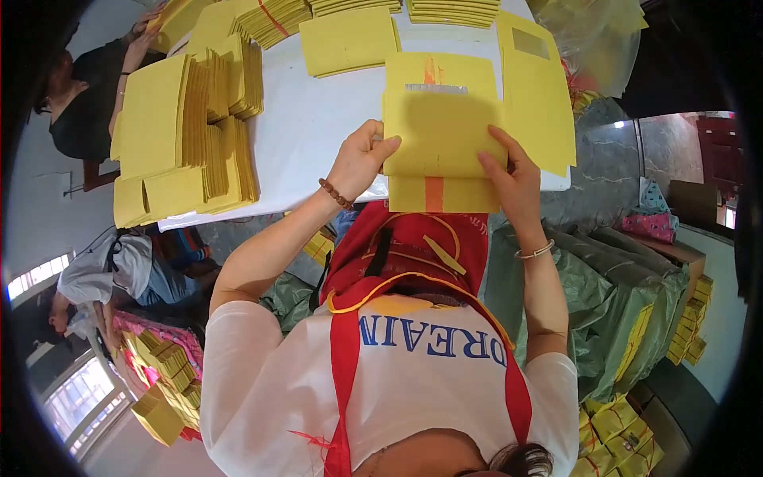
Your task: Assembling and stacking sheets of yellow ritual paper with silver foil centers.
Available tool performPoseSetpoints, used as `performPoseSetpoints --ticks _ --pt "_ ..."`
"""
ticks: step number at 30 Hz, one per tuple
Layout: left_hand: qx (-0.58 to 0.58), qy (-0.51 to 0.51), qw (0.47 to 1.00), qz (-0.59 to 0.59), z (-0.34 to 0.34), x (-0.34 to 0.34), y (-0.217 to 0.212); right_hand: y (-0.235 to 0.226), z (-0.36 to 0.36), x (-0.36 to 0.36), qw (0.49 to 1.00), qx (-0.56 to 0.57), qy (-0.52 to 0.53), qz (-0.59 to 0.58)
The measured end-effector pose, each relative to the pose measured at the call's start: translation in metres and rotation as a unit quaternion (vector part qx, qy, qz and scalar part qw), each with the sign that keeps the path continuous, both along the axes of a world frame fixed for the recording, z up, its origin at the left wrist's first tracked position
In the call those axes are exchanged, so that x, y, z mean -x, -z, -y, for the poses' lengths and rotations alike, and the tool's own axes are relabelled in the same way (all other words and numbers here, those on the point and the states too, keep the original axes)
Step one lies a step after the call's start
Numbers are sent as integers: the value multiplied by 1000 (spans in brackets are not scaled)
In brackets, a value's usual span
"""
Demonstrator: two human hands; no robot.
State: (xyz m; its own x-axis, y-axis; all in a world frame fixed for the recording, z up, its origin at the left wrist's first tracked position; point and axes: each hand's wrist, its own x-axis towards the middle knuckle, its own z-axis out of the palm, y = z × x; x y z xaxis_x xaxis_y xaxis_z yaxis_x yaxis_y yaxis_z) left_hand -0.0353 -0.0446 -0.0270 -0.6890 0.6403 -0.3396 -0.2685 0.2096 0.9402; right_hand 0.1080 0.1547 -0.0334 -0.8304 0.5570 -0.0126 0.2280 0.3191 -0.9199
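Note:
Both hands are on a yellow paper sheet (441,131) at the table's front edge. My left hand (359,161) pinches its left edge between thumb and curled fingers. At the right edge, my right hand (515,176) grips with the thumb on top and the index finger reaching up the side. A yellow piece with an orange stripe (434,195) shows below the sheet, hanging past the table edge. Above it another yellow piece (397,73) shows, with an orange mark and a silvery strip. How these layers join, I cannot tell.
Stacks of yellow paper (159,119) stand on the white table (290,119) at left; more bundles (350,40) lie at the back. Large yellow sheets (536,95) lie at right. A person (87,111) works at far left, another (131,270) below. Green-wrapped stacks (604,294) stand right.

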Motion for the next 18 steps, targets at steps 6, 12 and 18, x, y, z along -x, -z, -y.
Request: performPoseSetpoints --ticks 6,12,18 --pt "20 0 1000 16 -1 6 2 15 -2 11 998 51 19 -15" --pt "5 -10 999 34 0 7 2 12 -4 13 1000 6 12 26" --pt "30 -53 993 -101 7 5 2 8 -3 14 1000 2 10 24"
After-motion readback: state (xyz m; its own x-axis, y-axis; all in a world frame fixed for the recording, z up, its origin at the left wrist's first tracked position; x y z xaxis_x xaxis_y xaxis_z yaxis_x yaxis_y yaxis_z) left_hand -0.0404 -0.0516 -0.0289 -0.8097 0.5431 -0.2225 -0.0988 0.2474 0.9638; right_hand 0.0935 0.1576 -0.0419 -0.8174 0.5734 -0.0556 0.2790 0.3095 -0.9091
